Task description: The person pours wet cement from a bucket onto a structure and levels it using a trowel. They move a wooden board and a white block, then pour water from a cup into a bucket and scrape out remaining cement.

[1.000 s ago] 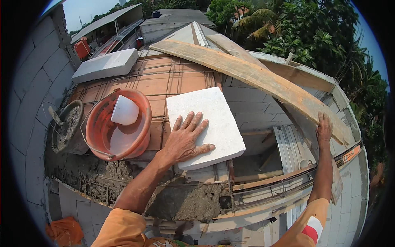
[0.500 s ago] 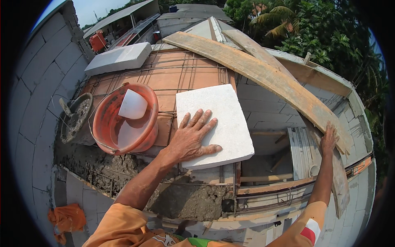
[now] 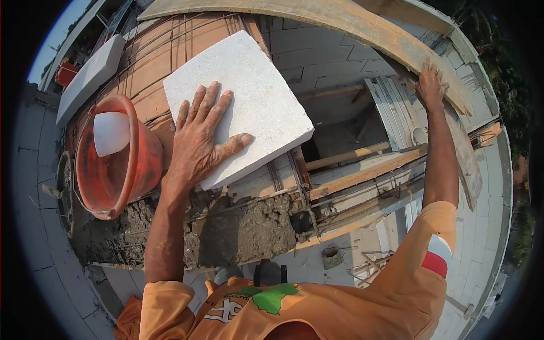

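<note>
My left hand (image 3: 204, 130) lies with spread fingers on a thick white block (image 3: 255, 90), which rests across rebar and boards. My right hand (image 3: 432, 88) is on the near edge of a long weathered plank (image 3: 351, 28) at upper right, its fingers extended and slightly bent. Left of the block stands an orange bucket (image 3: 139, 181) with a white scoop (image 3: 110, 133) inside. Below both, wet grey mortar (image 3: 249, 226) covers part of the rebar-lined beam. A darker bucket (image 3: 65, 198) at far left is mostly hidden.
Another white block (image 3: 90, 79) lies at upper left on rebar over brown panels (image 3: 158, 45). An opening (image 3: 334, 130) right of centre has battens and metal strips (image 3: 385, 107). Block walls (image 3: 34, 198) enclose the sides. An orange cloth (image 3: 127, 320) is low at left; trees stand beyond.
My view has tipped downward, bringing more of my shirt and the area below into sight and shifting the block and bucket upward and leftward. Both hands remain on the block and plank.
</note>
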{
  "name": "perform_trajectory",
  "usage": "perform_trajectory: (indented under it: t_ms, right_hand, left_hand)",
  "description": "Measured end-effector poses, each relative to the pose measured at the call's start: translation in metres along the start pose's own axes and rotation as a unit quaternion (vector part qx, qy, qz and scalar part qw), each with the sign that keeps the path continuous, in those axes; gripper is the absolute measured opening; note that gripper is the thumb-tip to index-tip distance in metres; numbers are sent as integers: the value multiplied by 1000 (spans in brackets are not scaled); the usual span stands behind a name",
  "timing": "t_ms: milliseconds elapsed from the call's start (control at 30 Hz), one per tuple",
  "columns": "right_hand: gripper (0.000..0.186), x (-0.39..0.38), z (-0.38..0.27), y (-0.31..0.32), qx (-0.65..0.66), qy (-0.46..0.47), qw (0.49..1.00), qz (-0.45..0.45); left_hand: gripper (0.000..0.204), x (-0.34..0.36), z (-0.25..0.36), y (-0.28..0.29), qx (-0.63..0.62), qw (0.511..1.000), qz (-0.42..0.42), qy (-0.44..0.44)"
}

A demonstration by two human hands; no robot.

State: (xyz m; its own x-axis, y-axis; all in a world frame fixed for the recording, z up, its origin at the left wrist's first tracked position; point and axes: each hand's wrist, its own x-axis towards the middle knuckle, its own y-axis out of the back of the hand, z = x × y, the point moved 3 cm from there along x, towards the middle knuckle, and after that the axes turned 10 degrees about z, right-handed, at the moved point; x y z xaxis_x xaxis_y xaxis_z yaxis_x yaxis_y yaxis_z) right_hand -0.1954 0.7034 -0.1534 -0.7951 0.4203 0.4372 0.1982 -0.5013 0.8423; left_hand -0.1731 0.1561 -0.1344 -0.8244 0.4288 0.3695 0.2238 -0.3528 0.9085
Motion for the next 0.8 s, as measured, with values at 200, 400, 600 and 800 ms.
perform_trajectory:
  t_ms: [200,400,600,800]
  right_hand:
    - [74,-17,11,9,67,79,975,197]
    - [62,-116,-54,96,390,130,901,140]
    - [70,-202,-115,156,640,-42,752,-152]
    - [96,-221,-184,194,680,-118,681,-243]
  left_hand:
    - [100,8,10,-12,-28,999,13,-25]
    - [100,1,-3,-18,-3,998,52,-45]
    - [101,-3,-4,-15,-26,996,68,-58]
    - [94,-5,-5,-11,-92,992,74,-43]
